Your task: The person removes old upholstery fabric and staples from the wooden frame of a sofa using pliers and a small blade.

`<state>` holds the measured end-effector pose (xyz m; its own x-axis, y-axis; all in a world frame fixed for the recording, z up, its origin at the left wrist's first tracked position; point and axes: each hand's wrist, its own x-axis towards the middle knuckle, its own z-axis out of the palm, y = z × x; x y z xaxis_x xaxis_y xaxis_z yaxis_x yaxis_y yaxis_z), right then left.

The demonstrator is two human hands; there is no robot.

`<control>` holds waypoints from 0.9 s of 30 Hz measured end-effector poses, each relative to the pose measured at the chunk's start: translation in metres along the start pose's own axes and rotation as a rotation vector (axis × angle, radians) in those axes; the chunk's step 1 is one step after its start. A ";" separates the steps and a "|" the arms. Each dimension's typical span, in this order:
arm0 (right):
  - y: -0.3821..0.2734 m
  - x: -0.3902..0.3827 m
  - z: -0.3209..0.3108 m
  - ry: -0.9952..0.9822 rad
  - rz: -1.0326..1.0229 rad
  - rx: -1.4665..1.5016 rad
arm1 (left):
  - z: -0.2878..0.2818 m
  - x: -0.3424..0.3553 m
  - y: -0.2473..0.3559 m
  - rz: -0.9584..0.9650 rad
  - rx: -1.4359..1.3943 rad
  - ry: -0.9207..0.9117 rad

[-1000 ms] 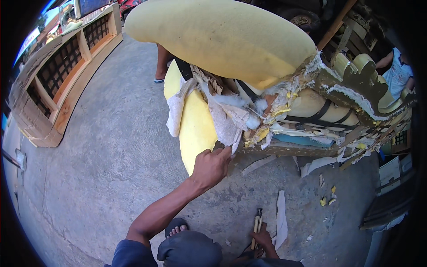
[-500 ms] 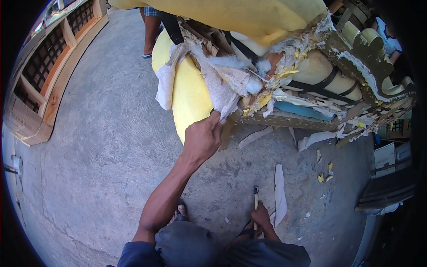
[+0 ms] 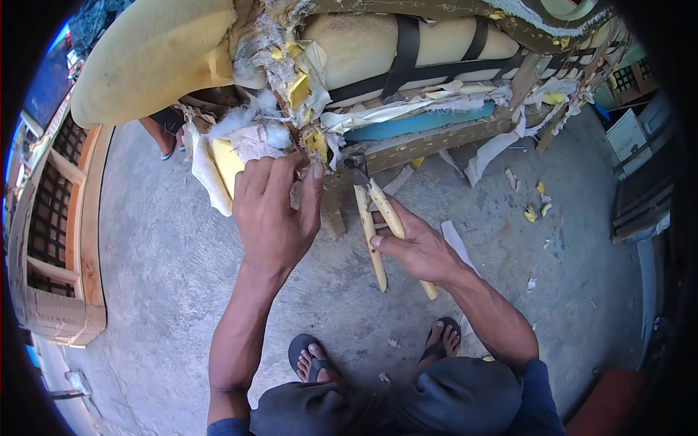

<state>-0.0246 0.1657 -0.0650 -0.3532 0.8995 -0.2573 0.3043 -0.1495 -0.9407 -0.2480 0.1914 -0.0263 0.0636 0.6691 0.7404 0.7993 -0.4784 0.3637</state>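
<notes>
A stripped piece of upholstered furniture, perhaps a sofa, stands before me with its wooden frame (image 3: 436, 138) bare. My left hand (image 3: 273, 211) is closed, fingers curled, on the torn whitish fabric (image 3: 254, 142) at the frame's near corner; its fingertips are partly hidden. In my right hand (image 3: 422, 247) is a pair of pincers (image 3: 383, 207) with pale yellow handles spread apart. Their dark jaws touch or nearly touch the frame's end, just right of my left hand. Shredded yellow foam (image 3: 299, 89) and white stuffing (image 3: 276, 134) hang about the corner.
Black webbing straps (image 3: 401, 54) cross the pale padding. A large yellow foam pad (image 3: 156, 62) juts out at upper left. Another person's leg (image 3: 161, 134) shows behind it. A wooden frame with black webbing (image 3: 87, 240) stands at left. Foam scraps (image 3: 530, 214) litter the concrete floor.
My right hand has lifted the pincers from beside my leg up to the frame, their handles now spread. My left hand remains at the torn fabric. My view has shifted to the right.
</notes>
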 end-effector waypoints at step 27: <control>-0.086 0.049 -0.085 0.052 -0.409 -1.366 | 0.044 0.000 0.018 -0.352 -0.296 -0.217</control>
<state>0.0075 0.2577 0.0225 -0.5992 0.8005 0.0122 0.8006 0.5991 0.0099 -0.2069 0.2077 -0.0441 -0.0314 0.9064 0.4213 0.5927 -0.3225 0.7381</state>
